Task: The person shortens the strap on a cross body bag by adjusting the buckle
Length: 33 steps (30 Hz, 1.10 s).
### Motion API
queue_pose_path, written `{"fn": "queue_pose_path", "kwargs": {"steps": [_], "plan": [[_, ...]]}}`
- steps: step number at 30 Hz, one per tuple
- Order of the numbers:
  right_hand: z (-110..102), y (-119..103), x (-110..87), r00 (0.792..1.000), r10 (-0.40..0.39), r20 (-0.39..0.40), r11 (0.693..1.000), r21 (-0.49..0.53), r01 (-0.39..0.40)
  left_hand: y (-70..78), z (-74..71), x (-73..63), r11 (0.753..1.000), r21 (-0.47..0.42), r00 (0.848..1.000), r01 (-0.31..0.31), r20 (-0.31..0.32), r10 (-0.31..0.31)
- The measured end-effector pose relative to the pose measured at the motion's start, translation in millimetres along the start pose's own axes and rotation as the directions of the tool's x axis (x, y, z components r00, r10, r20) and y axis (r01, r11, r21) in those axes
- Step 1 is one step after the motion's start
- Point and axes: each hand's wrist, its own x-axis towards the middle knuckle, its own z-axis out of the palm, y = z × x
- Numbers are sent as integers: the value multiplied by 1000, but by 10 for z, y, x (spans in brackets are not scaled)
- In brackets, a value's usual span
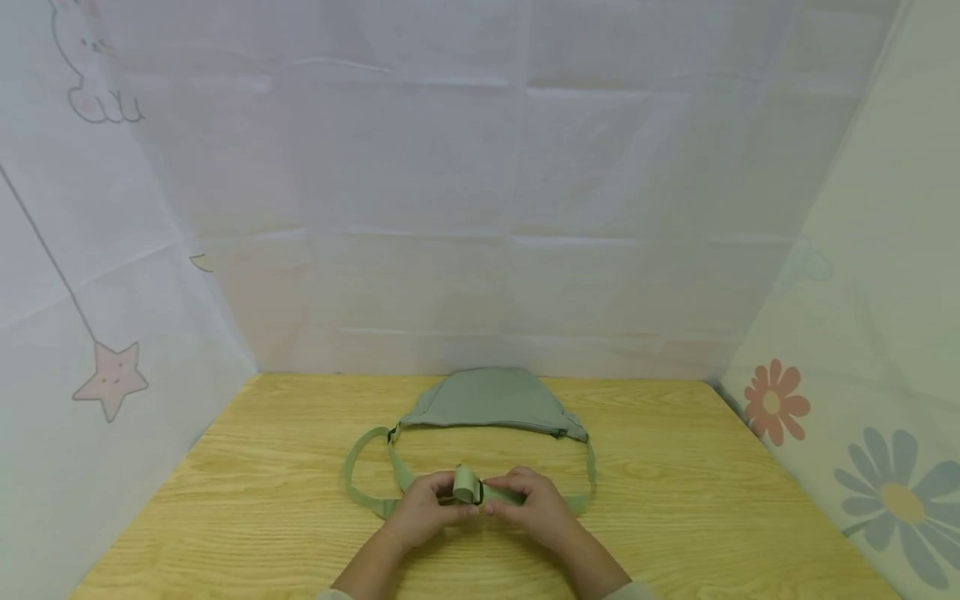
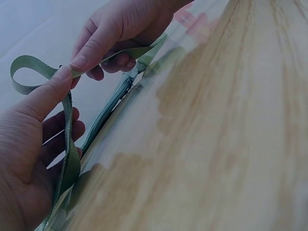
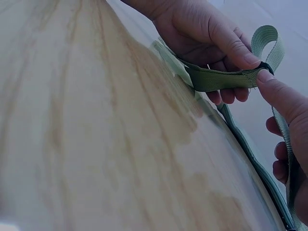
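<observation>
A grey-green waist bag [image 1: 495, 398] lies on the table, its green webbing strap [image 1: 360, 467] curving toward the person. Near the front, both hands hold the strap slightly apart around a dark slider buckle [image 1: 481, 492]. The left hand [image 1: 424, 510] pinches the webbing on the buckle's left side. On the other side, the right hand [image 1: 538, 507] pinches the strap [image 3: 221, 79] between thumb and fingers, its thumb tip close to the buckle [image 3: 265, 66]. A loop of webbing [image 2: 30, 72] stands up from the buckle between the hands. Fingers partly hide the buckle in the wrist views.
The wood-grain table [image 1: 675, 500] extends to both sides of the hands. Pale cloth walls [image 1: 480, 208] enclose it at the back, left and right, printed with flowers and a star. The bag's zipper [image 1: 558, 432] faces the person.
</observation>
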Motion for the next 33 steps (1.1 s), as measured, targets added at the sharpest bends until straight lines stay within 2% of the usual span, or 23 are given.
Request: {"fn": "queue_pose_path", "kwargs": {"steps": [6, 10, 14, 20, 24, 33], "plan": [[-11, -10, -6, 1000, -4, 22, 999, -35, 5, 10, -6, -8, 1000, -7, 1000, 2, -7, -2], [-39, -10, -20, 999, -28, 34, 991, -131, 33, 25, -3, -16, 1000, -24, 1000, -7, -13, 7], [-88, 24, -32, 997, -80, 7, 963, -258, 79, 32, -9, -23, 999, -30, 1000, 11, -23, -12], [-172, 113, -57, 990, -130, -52, 924, -368, 102, 18, -14, -15, 999, -21, 999, 26, -35, -27], [-211, 127, -69, 989, -133, -64, 924, -368, 100, 5, -15, -5, 999, -23, 999, 31, -40, -32], [-235, 101, -81, 999, -27, -35, 968, -251, 17, -1, -31, -8, 999, -33, 998, 38, -43, -40]]}}
